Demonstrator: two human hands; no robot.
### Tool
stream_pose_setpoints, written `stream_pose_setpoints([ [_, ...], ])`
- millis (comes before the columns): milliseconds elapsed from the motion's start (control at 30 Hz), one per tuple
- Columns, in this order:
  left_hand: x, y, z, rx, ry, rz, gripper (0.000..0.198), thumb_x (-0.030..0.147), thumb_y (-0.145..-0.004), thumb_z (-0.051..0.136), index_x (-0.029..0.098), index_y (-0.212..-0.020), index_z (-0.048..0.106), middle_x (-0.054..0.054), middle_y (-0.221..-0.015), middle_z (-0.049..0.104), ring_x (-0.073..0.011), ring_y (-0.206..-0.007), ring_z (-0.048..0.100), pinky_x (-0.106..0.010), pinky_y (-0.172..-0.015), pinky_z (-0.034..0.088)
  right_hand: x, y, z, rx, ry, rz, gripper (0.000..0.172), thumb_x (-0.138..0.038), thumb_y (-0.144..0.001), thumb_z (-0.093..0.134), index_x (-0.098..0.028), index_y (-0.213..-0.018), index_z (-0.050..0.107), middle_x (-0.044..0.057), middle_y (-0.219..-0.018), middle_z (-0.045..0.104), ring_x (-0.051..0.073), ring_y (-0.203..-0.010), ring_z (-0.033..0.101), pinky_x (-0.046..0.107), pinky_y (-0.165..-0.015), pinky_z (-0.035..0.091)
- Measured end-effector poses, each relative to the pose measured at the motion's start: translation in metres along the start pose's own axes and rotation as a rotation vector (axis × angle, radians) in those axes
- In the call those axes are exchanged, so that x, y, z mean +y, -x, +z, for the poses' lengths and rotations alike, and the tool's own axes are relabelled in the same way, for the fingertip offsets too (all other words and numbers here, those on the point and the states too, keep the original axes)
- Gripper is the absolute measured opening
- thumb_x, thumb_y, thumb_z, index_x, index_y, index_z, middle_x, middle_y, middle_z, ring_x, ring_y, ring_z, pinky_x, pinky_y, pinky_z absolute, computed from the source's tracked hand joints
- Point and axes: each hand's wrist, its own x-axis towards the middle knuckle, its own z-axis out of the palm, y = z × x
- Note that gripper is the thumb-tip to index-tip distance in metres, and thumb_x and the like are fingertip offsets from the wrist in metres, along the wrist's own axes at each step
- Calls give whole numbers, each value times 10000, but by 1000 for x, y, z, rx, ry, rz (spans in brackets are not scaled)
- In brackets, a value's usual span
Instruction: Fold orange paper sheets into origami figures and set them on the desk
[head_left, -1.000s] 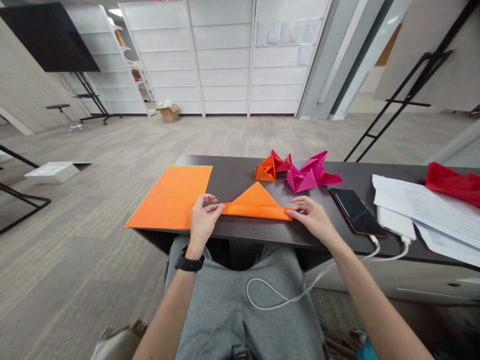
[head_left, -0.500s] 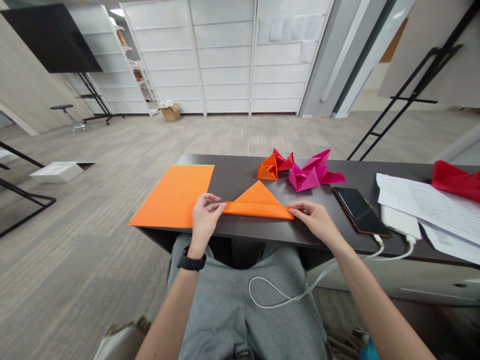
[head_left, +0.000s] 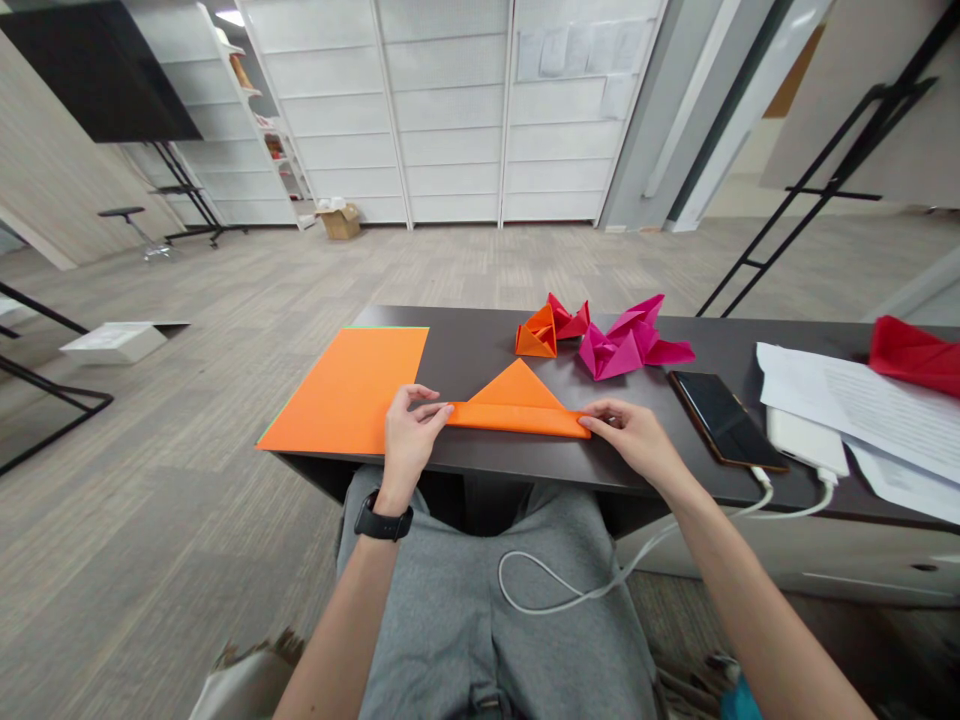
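Observation:
A folded sheet of orange paper lies at the table's near edge, with a long band along its front and a triangular point rising behind. At its left end, my left hand pinches the band between thumb and fingers; a black watch is on that wrist. My right hand pinches the band's right end the same way. Just left of my left hand, flat orange sheets rest in a pile, with a thin green edge showing at the back.
Folded paper shapes in orange, red and magenta stand behind the folded sheet. To the right lie a phone, a white power bank, printed papers and a red folded piece. A white cable loops over my lap.
Both hands keep their pinch on the folded orange paper, which looks the same. The view has shifted very slightly.

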Motion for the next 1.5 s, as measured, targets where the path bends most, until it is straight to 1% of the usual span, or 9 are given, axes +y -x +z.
stream_pose_setpoints([
  [233, 2, 0, 1, 17, -8, -1, 398, 244, -669, 827, 180, -928, 532, 21, -900, 565, -105, -726, 705, -239, -731, 585, 3, 0, 0, -2, 0, 0, 473, -655, -715, 726, -206, -859, 759, 77, -822, 755, 248, -755, 663, 368, -694, 499],
  [600, 1, 0, 1, 18, -23, 10, 375, 247, -681, 818, 175, -913, 532, 15, -880, 604, -109, -724, 704, -245, -735, 582, 4, 0, 1, -12, -4, -18, 491, -653, -731, 708, -185, -872, 756, 89, -857, 761, 242, -768, 674, 370, -725, 518],
  [767, 4, 1, 3, -9, -25, 12, 375, 229, -698, 807, 179, -940, 525, -25, -861, 695, -139, -770, 720, -269, -765, 588, 3, 0, 1, 11, 22, -51, 393, -542, -761, 703, -188, -931, 726, 75, -865, 751, 222, -761, 671, 348, -702, 509],
  [900, 6, 2, 4, -26, -43, -9, 384, 223, -702, 797, 184, -954, 511, -36, -837, 724, -155, -780, 727, -293, -787, 590, -3, 3, 2, 18, 159, -129, 277, -401, -844, 616, -208, -1027, 692, 50, -836, 724, 202, -721, 652, 325, -652, 498],
  [1000, 5, 2, 5, -39, -55, -24, 392, 213, -695, 789, 189, -956, 498, -25, -823, 721, -149, -760, 722, -288, -779, 586, -7, 5, 2, -4, 269, -233, 240, -306, -884, 532, -224, -1037, 697, 59, -917, 725, 210, -790, 660, 353, -734, 520],
  [1100, 4, 1, 4, -54, -93, -39, 405, 210, -686, 783, 191, -963, 489, -17, -818, 711, -142, -727, 710, -272, -738, 579, -8, 5, 3, -42, 326, -316, 259, -256, -904, 479, -228, -1002, 718, 70, -985, 725, 225, -883, 667, 390, -841, 523],
  [1233, 3, 0, 4, -70, -189, -34, 401, 202, -689, 768, 188, -984, 497, -6, -801, 688, -139, -711, 699, -257, -701, 565, -6, 3, 3, -54, 380, -326, 279, -238, -919, 474, -230, -1046, 721, 68, -983, 712, 227, -887, 662, 396, -859, 522],
  [1333, 5, -2, 6, -80, -264, -36, 350, 177, -700, 744, 185, -959, 509, -4, -786, 680, -140, -699, 696, -254, -683, 560, -5, 4, 5, -41, 410, -328, 281, -217, -918, 479, -228, -1078, 710, 67, -996, 697, 229, -895, 654, 390, -861, 515],
  [1500, 9, -6, 9, -137, -410, -34, 263, 110, -711, 695, 192, -894, 525, -2, -751, 689, -148, -679, 697, -260, -660, 554, -3, 6, 6, -42, 451, -331, 290, -209, -938, 456, -226, -965, 744, 72, -972, 679, 230, -931, 649, 387, -888, 499],
])
